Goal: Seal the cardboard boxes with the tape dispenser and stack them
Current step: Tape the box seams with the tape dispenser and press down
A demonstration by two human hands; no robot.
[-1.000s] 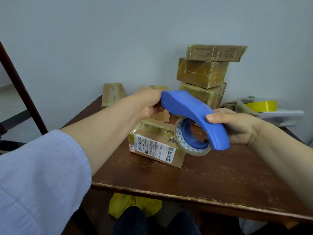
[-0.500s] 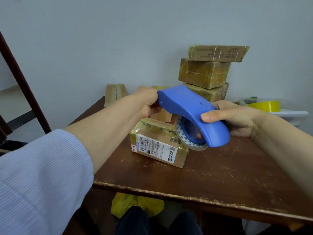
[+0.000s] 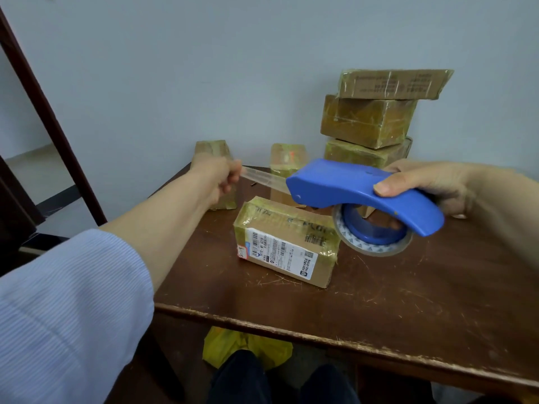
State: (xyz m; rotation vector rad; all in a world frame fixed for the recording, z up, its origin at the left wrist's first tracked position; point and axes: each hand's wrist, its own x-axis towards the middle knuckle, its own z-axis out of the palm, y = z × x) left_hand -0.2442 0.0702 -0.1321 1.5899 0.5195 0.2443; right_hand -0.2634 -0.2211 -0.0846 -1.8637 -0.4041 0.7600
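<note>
Here, the left hand pinches a clear tape strip drawn from the tape dispenser gripped in the right hand above the labelled box on the table; slack could fold it onto itself.

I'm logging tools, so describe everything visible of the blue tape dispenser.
The tape dispenser is blue plastic: a curved handle arched over a hub carrying a clear tape roll. The right hand grips the handle, holding it over the table. A clear strip runs from its nose to the left hand, which pinches it.
</note>
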